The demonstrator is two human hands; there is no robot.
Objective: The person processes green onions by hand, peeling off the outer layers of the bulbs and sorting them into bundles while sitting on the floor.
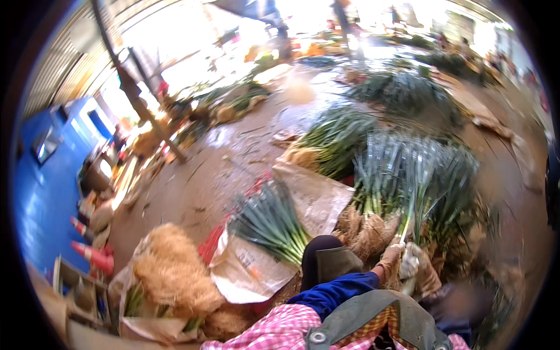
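Note:
My left hand (389,258), in a dirty glove below a blue sleeve, is closed around the pale stem of a long green onion (405,224). Its leaves point away from me. Close beside it, my right hand (421,271), also gloved, is curled at the lower part of the same stem; its fingers are partly hidden. Just beyond both hands lies a big pile of green onions (379,169) with shaggy tan roots (368,236). Left of my knee, a fanned bunch of green onions (269,219) rests on a flattened pale sack (248,268).
A heap of stringy tan roots or peelings (175,271) sits at the lower left. Past it are a red cone (96,256), a wooden crate (81,291) and a blue wall (49,192). A slanting post (140,108) stands farther off. More onion piles (408,93) lie across the wet floor.

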